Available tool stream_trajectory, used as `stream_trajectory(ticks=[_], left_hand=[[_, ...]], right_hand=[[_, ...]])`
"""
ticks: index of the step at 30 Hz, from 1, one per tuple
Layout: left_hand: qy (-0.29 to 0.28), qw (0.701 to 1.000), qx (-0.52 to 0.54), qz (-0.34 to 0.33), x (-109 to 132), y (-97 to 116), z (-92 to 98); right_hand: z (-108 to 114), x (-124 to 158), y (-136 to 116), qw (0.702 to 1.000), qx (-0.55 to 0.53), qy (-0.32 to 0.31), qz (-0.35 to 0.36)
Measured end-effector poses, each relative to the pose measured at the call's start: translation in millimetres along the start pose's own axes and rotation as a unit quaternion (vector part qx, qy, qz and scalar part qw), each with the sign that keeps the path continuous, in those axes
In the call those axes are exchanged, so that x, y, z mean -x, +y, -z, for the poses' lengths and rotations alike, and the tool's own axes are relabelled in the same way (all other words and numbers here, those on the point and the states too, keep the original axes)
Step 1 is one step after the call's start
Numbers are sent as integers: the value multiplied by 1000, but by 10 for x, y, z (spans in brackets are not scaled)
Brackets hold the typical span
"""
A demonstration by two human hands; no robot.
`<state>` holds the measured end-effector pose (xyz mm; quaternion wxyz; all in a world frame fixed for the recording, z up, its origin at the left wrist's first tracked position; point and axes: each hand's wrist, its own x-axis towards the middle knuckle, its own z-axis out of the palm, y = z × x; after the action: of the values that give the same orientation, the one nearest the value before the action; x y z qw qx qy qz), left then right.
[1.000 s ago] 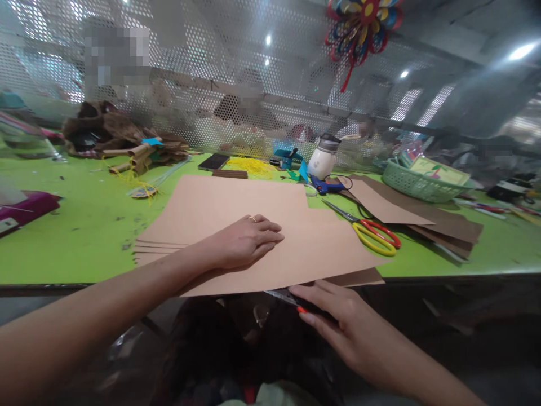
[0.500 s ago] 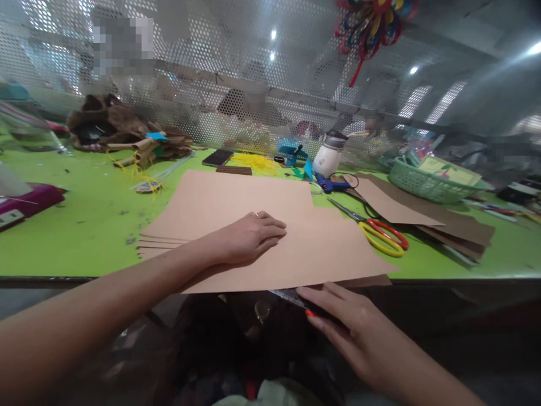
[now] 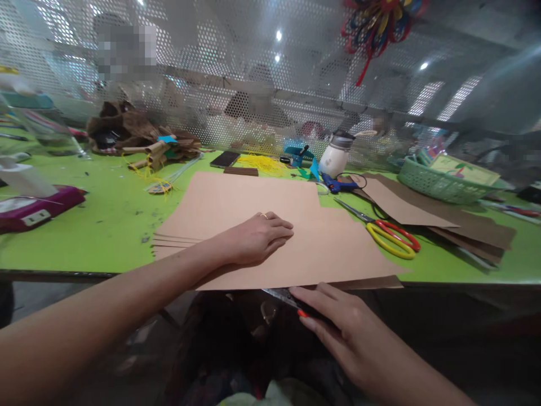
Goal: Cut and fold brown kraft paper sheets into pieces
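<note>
My left hand (image 3: 257, 239) lies flat, fingers together, on a stack of tan cardboard sheets (image 3: 236, 200) on the green table (image 3: 93, 225); a ring shows on one finger. My right hand (image 3: 338, 321) is below the table's front edge, its fingers closed round a utility knife (image 3: 281, 295) with a metal blade and an orange part. The blade tip sits at the near edge of the top sheet, which overhangs the table.
Red-and-yellow scissors (image 3: 391, 234) lie right of the sheets. Beyond are a blue glue gun (image 3: 336, 183), a white jar (image 3: 336, 158), a green basket (image 3: 439, 180), brown sheets (image 3: 460, 223), a phone (image 3: 225, 159) and a brown scrap pile (image 3: 135, 135). A perforated metal screen backs the table.
The view has shifted slightly left. Both hands keep their places, the left on the cardboard and the right on the knife at the sheet's near edge.
</note>
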<state>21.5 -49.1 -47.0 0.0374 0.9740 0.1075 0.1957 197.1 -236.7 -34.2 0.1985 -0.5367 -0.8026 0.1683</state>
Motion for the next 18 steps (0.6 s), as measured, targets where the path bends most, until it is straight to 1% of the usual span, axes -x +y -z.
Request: stream_trajectory(ticks=[9, 18], left_hand=[[2, 1000, -8, -1, 0, 39, 16], [7, 1000, -15, -5, 12, 50, 9]], right_hand=[[-112, -52, -53, 999, -51, -5, 8], [-193, -100, -99, 999, -50, -9, 13]])
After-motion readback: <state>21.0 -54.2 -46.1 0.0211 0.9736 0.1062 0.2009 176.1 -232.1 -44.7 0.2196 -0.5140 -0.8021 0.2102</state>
